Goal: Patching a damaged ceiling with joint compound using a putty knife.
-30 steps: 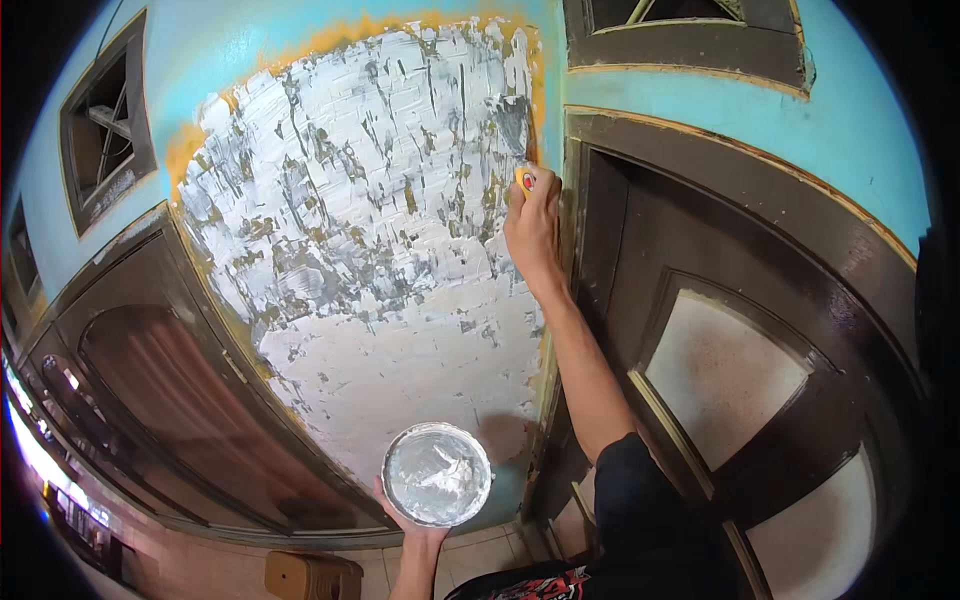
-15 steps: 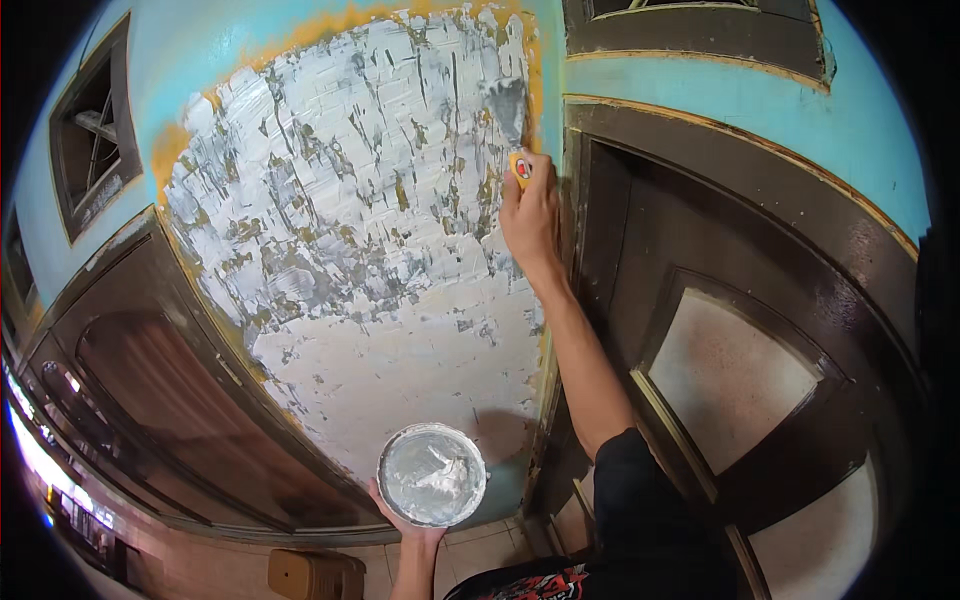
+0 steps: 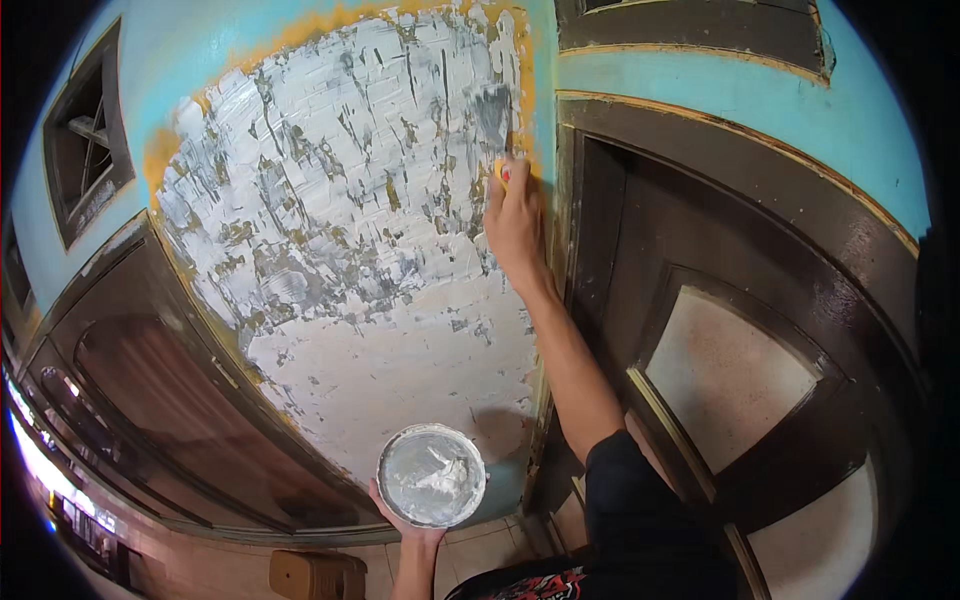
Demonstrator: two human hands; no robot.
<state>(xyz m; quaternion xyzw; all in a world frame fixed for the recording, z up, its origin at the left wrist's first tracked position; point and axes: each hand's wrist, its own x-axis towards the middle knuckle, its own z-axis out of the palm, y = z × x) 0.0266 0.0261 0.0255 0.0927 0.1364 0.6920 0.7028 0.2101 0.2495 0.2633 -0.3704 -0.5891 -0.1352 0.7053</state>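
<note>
My right hand (image 3: 516, 222) is raised to the upper right of the wall, closed round the yellow handle of a putty knife (image 3: 493, 113). Its grey blade lies on the wall near the right edge of the patch. White putty (image 3: 390, 345) coats the patch, rough and streaked with grey and ochre above, smoother below. Low in the middle, my left hand (image 3: 408, 522) holds a round tub lid (image 3: 408, 480) from beneath, its fingers mostly hidden. A lump of white putty (image 3: 452, 478) sits on the lid's smeared surface.
To the right stands a dark brown door (image 3: 690, 245) with pale panels. A brown-framed window with a curtain (image 3: 165, 390) is on the left, below a small vent opening (image 3: 88, 140). On the tiled floor stands a brown stool (image 3: 305, 575). Turquoise paint (image 3: 690, 85) surrounds the patch.
My right hand and the putty knife have shifted slightly left and a touch down along the wall. The lid in my left hand stays in place.
</note>
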